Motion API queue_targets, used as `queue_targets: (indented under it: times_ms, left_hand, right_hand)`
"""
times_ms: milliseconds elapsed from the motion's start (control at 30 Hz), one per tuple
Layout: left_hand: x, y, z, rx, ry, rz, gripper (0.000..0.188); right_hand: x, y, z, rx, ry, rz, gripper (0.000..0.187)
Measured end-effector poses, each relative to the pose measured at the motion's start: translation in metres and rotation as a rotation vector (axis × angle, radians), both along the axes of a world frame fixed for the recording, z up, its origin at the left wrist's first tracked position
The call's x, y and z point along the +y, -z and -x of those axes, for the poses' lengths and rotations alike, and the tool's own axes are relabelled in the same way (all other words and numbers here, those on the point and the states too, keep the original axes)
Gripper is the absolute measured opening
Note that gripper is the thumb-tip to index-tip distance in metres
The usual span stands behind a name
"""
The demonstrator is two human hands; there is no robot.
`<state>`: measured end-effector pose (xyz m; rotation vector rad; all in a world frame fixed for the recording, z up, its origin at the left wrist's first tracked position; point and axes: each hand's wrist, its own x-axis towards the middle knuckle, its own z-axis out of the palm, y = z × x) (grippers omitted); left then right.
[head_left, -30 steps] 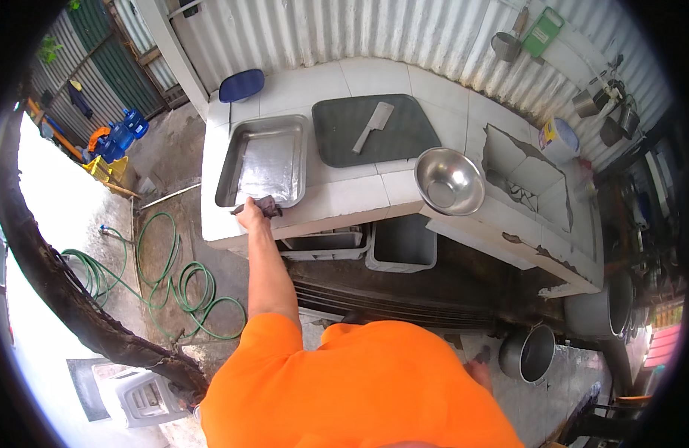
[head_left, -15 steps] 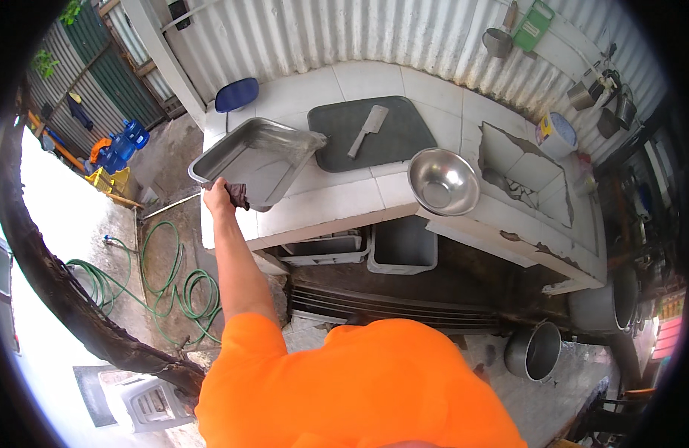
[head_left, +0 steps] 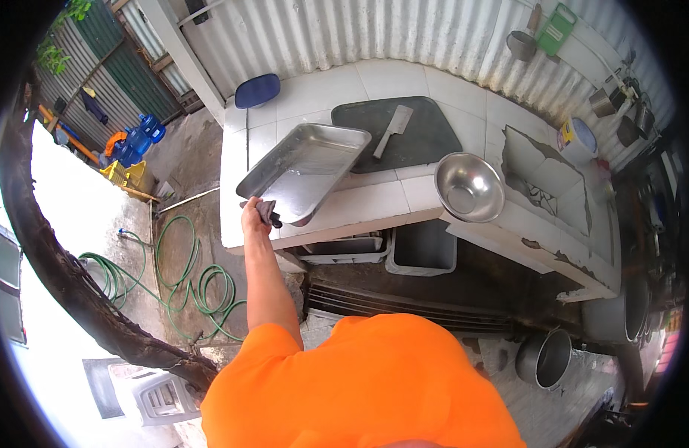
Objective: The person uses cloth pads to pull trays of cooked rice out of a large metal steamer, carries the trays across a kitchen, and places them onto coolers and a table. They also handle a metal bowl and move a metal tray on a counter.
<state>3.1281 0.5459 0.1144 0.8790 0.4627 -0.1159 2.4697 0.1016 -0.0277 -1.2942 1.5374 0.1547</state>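
My left hand (head_left: 253, 215) is closed at the near left corner of a shallow rectangular metal tray (head_left: 309, 168). A dark, crumpled cloth (head_left: 269, 214) is bunched in it against the tray's rim. The tray sits over the left part of the white tiled counter (head_left: 344, 213), its inside wet and shiny; whether it rests fully on the tiles I cannot tell. Behind it to the right, a cleaver (head_left: 394, 131) lies on a dark grey cutting board (head_left: 441, 142). My right hand is out of sight.
A steel bowl (head_left: 470, 188) stands at the counter's front edge, beside a chipped tiled basin (head_left: 546, 179). A blue plastic tray (head_left: 257, 91) is at the back left. Grey bins (head_left: 422, 250) sit below. A green hose (head_left: 182, 287) coils on the floor; a metal pot (head_left: 544, 358) lies right.
The metal tray has turned and levelled somewhat, with my left hand still at its near corner. Liquid spilling at its far right corner no longer shows. The whole view has shifted slightly.
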Motion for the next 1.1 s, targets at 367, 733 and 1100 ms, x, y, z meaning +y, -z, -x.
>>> queue_targets:
  times_ms: [367, 733, 1100]
  left_hand:
    - [-0.034, -0.019, -0.016, 0.019, 0.181, -0.034, 0.010]
    - [-0.108, -0.020, -0.025, 0.062, 0.306, 0.131, 0.014]
    - [-0.182, -0.006, -0.009, 0.037, 0.384, 0.323, 0.003]
  right_hand:
    - [0.006, 0.004, -0.026, -0.247, 0.073, -0.053, 0.021]
    - [0.040, 0.068, 0.020, -0.148, 0.223, -0.121, 0.020]
    - [0.022, 0.042, 0.050, -0.233, -0.207, 0.228, 0.036]
